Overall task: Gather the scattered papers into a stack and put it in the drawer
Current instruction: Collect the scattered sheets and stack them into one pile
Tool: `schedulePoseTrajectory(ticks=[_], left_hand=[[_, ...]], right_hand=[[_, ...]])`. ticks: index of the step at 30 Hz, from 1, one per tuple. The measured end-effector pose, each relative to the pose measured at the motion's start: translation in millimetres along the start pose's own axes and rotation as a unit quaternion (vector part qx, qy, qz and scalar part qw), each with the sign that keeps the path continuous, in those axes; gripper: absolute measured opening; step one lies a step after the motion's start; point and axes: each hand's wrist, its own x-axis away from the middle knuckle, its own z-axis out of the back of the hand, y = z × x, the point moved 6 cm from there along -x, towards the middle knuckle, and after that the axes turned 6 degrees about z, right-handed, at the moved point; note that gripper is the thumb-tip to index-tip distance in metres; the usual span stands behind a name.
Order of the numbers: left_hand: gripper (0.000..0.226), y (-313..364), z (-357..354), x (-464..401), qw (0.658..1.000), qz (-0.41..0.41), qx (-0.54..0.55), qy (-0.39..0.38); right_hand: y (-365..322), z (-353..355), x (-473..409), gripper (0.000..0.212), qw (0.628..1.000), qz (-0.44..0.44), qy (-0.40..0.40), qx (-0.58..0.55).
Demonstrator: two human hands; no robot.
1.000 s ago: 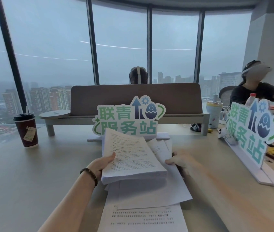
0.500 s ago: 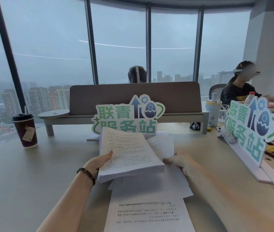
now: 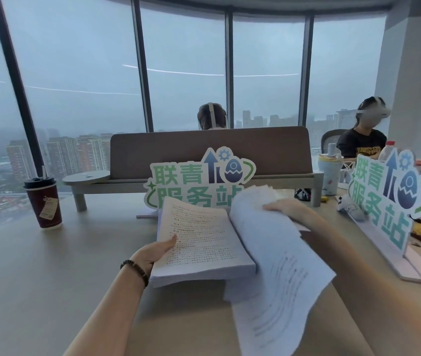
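A thick stack of printed papers [image 3: 199, 242] is held up above the table [image 3: 37, 273] by my left hand [image 3: 158, 251], which grips its left edge with the thumb on the top page. My right hand [image 3: 285, 208] grips the far edge of a second bunch of loose sheets [image 3: 276, 273], raised off the table and hanging blurred beside the stack on its right. No drawer is in view.
A dark red coffee cup [image 3: 43, 202] stands at the left. One green and white sign [image 3: 199, 181] stands behind the papers, another sign [image 3: 392, 199] at the right. A brown desk divider [image 3: 209, 152] closes the back. Two people sit beyond.
My right hand has picked the loose sheets up off the table and lifted them beside the stack. The left hand still holds the stack, raised a little.
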Motion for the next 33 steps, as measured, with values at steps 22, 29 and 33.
schedulePoseTrajectory(ticks=[22,29,33], left_hand=[[0.058,2,-19,11,0.992,0.005,0.068,-0.108],[0.051,-3,-44,27,0.990,0.014,-0.019,-0.140],[0.046,-5,-39,21,0.992,0.013,-0.010,-0.124]], right_hand=[[19,-4,-15,0.010,0.978,-0.050,0.068,-0.188],[50,-18,-10,0.004,0.975,-0.078,0.146,-0.150],[66,-10,-10,0.023,0.961,-0.107,0.193,-0.167]])
